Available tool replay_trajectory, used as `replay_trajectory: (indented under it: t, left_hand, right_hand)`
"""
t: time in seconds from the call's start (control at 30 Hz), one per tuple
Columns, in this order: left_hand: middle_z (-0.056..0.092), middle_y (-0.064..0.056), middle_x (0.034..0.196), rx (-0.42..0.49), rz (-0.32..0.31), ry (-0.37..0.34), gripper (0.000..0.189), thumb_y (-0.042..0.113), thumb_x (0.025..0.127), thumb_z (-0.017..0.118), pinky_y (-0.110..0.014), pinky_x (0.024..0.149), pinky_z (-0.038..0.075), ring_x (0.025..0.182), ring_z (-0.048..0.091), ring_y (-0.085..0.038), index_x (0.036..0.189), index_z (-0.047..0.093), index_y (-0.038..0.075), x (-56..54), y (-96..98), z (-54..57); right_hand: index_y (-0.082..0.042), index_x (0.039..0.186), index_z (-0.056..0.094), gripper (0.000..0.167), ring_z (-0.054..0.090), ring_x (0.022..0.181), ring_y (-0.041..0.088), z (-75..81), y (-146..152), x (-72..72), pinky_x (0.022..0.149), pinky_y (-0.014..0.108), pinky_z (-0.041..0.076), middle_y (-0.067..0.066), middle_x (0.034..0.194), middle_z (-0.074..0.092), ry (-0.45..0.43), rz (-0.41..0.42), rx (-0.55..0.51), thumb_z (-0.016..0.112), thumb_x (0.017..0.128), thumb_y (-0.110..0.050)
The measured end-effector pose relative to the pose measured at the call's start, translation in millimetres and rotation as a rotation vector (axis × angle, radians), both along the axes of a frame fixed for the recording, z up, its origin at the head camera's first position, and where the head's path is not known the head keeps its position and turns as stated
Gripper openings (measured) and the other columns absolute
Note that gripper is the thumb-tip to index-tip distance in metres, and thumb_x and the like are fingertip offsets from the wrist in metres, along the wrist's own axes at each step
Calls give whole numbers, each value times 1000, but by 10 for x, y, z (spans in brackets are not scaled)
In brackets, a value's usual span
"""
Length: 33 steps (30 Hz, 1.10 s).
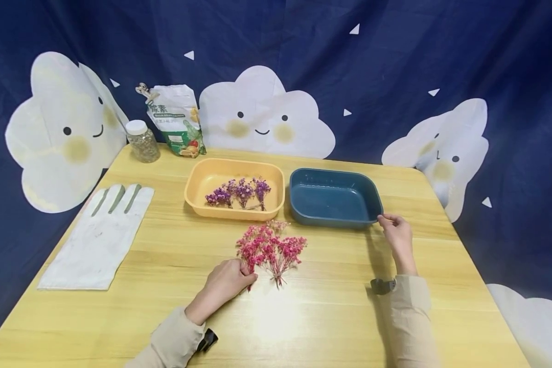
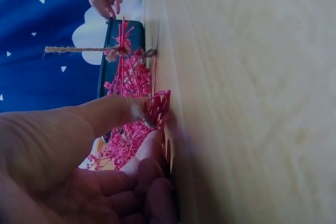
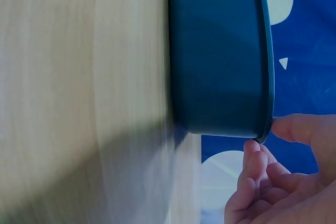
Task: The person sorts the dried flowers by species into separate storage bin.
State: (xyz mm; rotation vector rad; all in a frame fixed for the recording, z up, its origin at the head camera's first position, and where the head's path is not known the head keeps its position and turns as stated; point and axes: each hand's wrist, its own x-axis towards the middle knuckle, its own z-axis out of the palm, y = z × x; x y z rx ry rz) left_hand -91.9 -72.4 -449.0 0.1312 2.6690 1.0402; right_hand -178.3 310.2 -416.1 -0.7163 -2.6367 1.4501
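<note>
My left hand [image 1: 230,280] pinches the stems of a bunch of pink dried flowers [image 1: 254,244] low over the table. Beside it lies a second pink bunch [image 1: 282,255], its stems tied with twine [image 2: 79,50] in the left wrist view. Thumb and fingers of my right hand [image 1: 397,232] pinch the near right corner of a dark blue basin [image 1: 336,199]; the right wrist view shows them on its rim [image 3: 270,77]. To the left of that basin stands a yellow basin [image 1: 195,189] with several purple dried flower bunches [image 1: 243,191] inside.
A white glove [image 1: 87,250] with grey-green stripes lies at the left on the wooden table [image 1: 331,317]. At the back left stand a jar with a white lid [image 1: 142,142] and a clipped white-and-green bag [image 1: 177,120]. A blue cloud-patterned curtain [image 1: 372,61] hangs behind.
</note>
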Motion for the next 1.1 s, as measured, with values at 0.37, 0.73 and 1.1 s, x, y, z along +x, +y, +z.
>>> replay_trajectory:
  t: [0.37,0.73,1.1]
  left_hand:
    - [59,4,64,79,111,-13,15,23,84,69,-27,55,43,56,51,-11,78,64,11,25,-90,-16]
    - [61,2,68,210,169,10,16,22,85,70,-27,61,46,61,54,-10,84,66,7,-31,-164,-86]
    - [62,2,68,291,252,54,12,19,82,71,-24,61,47,60,54,-9,82,68,7,-62,-137,-109]
  right_hand:
    - [6,125,54,47,53,86,15,-7,-3,-4,65,17,45,-3,88,57,25,-9,3,56,95,-30]
    - [6,124,55,44,55,83,12,-19,1,-9,63,13,44,-2,88,62,47,-29,-6,56,95,-28]
    - [5,123,55,44,55,83,12,-16,-18,-8,65,17,44,-13,77,56,46,-34,-8,56,95,-29]
